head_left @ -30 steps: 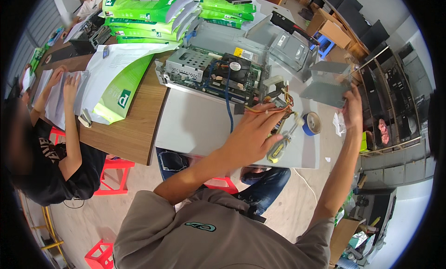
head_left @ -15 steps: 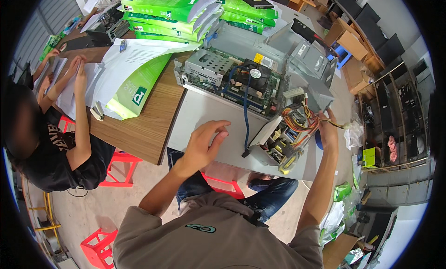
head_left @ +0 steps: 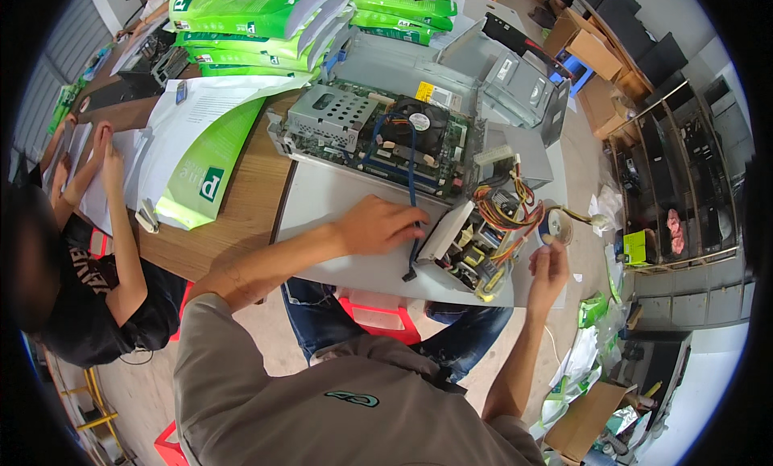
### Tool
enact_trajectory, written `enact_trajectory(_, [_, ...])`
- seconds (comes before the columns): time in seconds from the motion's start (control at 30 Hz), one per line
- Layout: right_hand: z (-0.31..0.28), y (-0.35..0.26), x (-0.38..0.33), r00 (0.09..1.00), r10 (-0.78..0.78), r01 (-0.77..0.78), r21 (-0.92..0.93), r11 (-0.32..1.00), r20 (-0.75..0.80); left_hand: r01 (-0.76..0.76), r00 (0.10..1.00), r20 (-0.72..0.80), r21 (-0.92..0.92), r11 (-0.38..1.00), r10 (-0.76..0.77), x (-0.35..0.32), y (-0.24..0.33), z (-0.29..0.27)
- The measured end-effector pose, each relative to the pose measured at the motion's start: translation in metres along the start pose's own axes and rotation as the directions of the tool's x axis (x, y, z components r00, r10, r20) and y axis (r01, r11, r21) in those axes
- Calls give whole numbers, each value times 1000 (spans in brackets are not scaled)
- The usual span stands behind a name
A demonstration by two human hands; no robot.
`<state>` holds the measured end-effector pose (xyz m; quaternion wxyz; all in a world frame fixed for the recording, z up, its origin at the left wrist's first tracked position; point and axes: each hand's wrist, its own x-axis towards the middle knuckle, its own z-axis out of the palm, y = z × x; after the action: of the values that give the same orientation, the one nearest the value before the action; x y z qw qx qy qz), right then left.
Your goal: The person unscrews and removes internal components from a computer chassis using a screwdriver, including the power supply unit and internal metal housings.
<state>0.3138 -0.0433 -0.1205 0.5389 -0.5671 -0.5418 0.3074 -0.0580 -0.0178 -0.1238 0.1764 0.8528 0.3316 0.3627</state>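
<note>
An opened desktop computer case lies on the table, with a circuit board and a black cooling fan inside. In front of its right part stands an uncovered power supply with its bundle of coloured wires. My left hand reaches over the table, fingers stretched out beside a dark blue cable; its fingertips are close to the cable and the power supply. My right hand is to the right of the power supply, fingers loosely bent and apart, close to a small roll.
Stacked green paper packs stand behind the case. At left a co-worker's hands are over paper sheets, near a stapler. A grey cover lies at back right. A metal shelf stands on the right.
My left hand has moved right and forward, to the blue cable and power supply. My right hand has come back from the wires toward me, uncovering the roll. The view has shifted slightly.
</note>
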Motion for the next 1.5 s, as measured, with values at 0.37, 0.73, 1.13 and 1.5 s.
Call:
enact_trajectory(0.37, [34, 20, 3, 989, -141, 120, -337, 934, -41, 107, 994, 34, -159, 981, -102, -3, -18, -2])
enact_trajectory(0.73, [36, 20, 1, 995, -95, 76, -350, 934, -38, 182, 982, 97, -243, 953, -163, -2, -18, -2])
enact_trajectory(1.13, [37, 15, -1, 992, -120, 103, -343, 934, -30, 243, 967, 129, -209, 947, -220, -1, -19, 1])
enact_trajectory(1.5, [43, 13, 1, 993, -74, 31, -401, 915, -92, 258, 962, 151, -218, 941, -229, 2, -18, -1])
